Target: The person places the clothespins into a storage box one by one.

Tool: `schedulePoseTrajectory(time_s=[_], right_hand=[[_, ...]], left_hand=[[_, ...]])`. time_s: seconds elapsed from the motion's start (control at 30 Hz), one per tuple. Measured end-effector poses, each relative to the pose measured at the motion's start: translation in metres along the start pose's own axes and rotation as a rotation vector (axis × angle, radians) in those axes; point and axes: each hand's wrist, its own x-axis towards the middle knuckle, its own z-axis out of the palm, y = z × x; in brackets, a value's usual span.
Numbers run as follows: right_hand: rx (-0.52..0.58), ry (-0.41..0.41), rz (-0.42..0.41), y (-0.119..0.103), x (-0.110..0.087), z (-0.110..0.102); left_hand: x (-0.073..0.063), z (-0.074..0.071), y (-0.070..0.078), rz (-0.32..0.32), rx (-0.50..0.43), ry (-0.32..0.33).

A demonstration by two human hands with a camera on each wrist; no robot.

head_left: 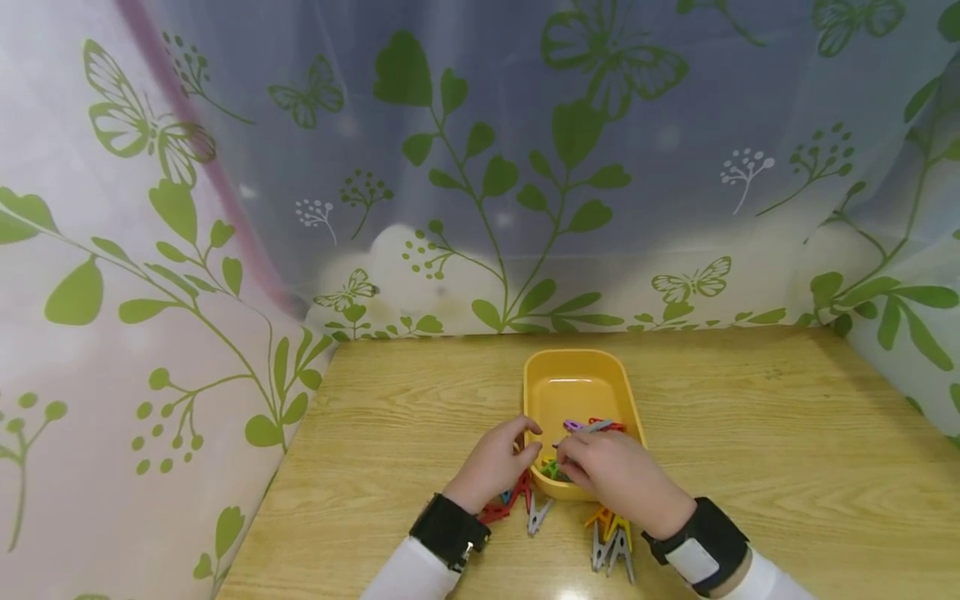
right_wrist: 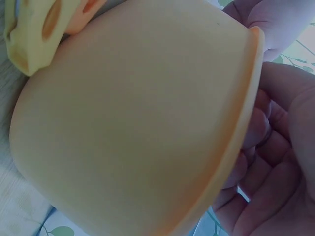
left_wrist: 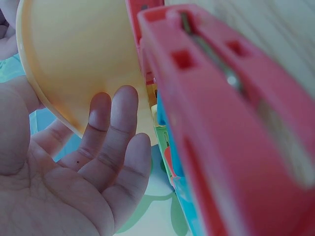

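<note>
A yellow plastic box [head_left: 573, 367] stands on the table. Inside it, purple, grey and red clothespins [head_left: 596, 426] lie by the right wall, and green clothespins [head_left: 553, 470] by the near end. My left hand [head_left: 491, 462] is at the left rim, fingers relaxed; its thumb and forefinger reach over the edge, while other fingers [left_wrist: 124, 110] lie along the outer wall. My right hand [head_left: 618, 475] reaches over the near right rim, fingers bent down beside the green clothespins. The rim hides its fingertips in the right wrist view; I cannot tell whether they pinch anything.
Left of the box lie red clothespins [head_left: 495, 510] with blue ones among them, and a grey clothespin [head_left: 537, 515]. Orange and yellow clothespins [head_left: 617, 525] and grey clothespins [head_left: 611, 552] lie before its near right corner. A patterned curtain [head_left: 480, 250] borders the wooden table [head_left: 750, 417].
</note>
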Motion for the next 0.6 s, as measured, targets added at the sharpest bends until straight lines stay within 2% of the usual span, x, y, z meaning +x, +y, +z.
schedulePoseTrajectory(time_s=[0.23,0.6], right_hand=[[-0.017,-0.057,0.003,0.002,-0.001,0.001],[-0.025,-0.045,-0.042,-0.002,0.001,-0.013]], left_hand=[[0.000,0.001,-0.001,0.005,0.002,0.007],[-0.001,0.000,0.001,0.012,-0.009,0.008]])
